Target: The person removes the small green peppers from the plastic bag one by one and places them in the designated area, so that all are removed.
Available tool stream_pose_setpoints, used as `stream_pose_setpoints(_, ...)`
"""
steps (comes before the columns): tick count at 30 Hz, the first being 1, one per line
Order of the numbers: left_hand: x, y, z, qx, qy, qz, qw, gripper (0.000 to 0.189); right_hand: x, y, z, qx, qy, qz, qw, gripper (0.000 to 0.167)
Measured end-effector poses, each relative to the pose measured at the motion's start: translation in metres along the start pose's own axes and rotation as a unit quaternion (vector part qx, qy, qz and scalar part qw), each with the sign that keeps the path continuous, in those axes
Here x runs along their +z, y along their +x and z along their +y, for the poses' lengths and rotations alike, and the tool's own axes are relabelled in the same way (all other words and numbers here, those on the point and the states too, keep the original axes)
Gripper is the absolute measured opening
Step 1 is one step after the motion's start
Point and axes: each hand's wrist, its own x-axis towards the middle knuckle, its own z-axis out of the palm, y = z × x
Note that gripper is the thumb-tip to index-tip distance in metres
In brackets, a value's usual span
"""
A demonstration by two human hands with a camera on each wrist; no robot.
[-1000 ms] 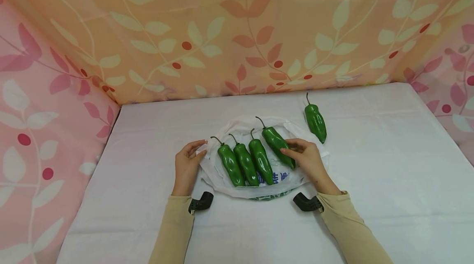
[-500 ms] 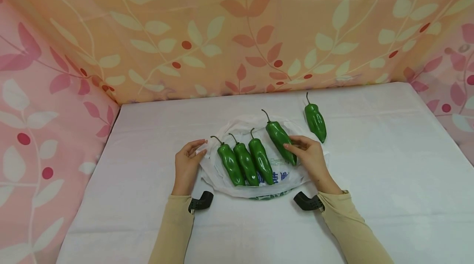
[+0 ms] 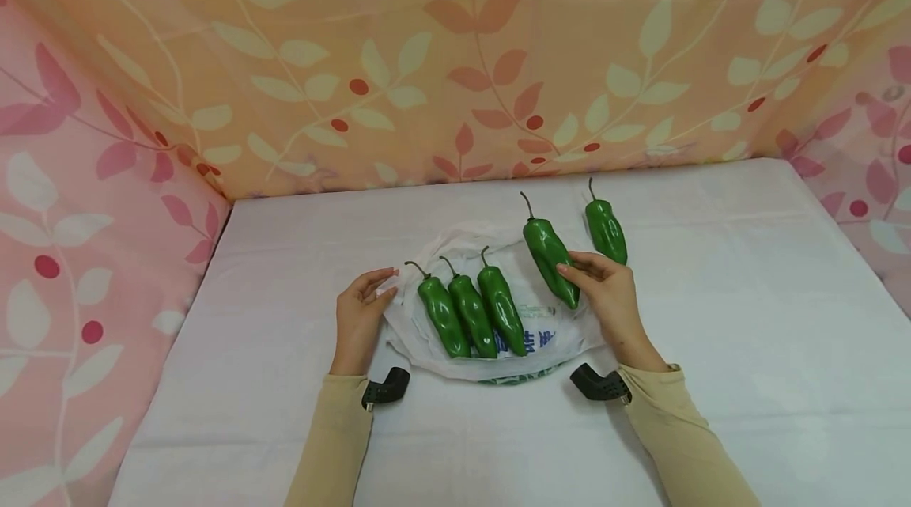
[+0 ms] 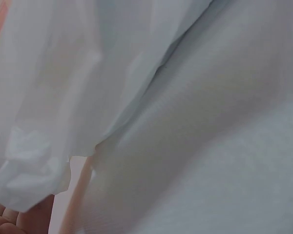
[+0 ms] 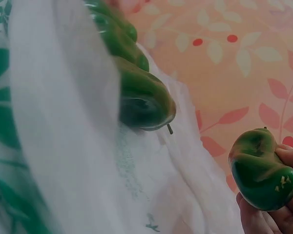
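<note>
My right hand (image 3: 612, 297) grips a long green pepper (image 3: 550, 258) by its lower part, between thumb and fingers, with its thin stem pointing away. In the right wrist view the held pepper (image 5: 263, 168) shows its tip end, beside the white plastic bag (image 5: 190, 195). At the left rim of that bag (image 3: 420, 341), my left hand (image 3: 363, 313) pinches the thin plastic. The left wrist view shows the bag (image 4: 83, 73) draped over the fingers, which it partly hides. Three more green peppers (image 3: 473, 317) lie side by side in the bag's mouth, stems outward.
A separate green pepper (image 3: 606, 230) lies on the white tablecloth (image 3: 733, 293) behind my right hand, its tip hidden by the fingers. A floral curtain (image 3: 427, 56) closes off the back and both sides. Black wrist-worn devices (image 3: 387, 387) stick out from the sleeves.
My right hand has lifted its pepper away from the bag, back and to the right, toward the separate pepper. The left hand and the three peppers in the bag have stayed put.
</note>
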Motion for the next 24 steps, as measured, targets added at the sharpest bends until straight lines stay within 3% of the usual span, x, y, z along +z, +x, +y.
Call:
stream_pose_setpoints(20,0.000,0.001,-0.001,0.001,0.001,-0.001,1.0000,0.030,-0.018,0.005,-0.006,0.003,0.011,0.063,0.9979,0.037)
stream_pose_setpoints(24,0.001,0.001,-0.001,-0.001,-0.006,0.000,1.0000,0.030,-0.024,0.008,-0.007,0.015,0.046,0.084,0.9953,0.034)
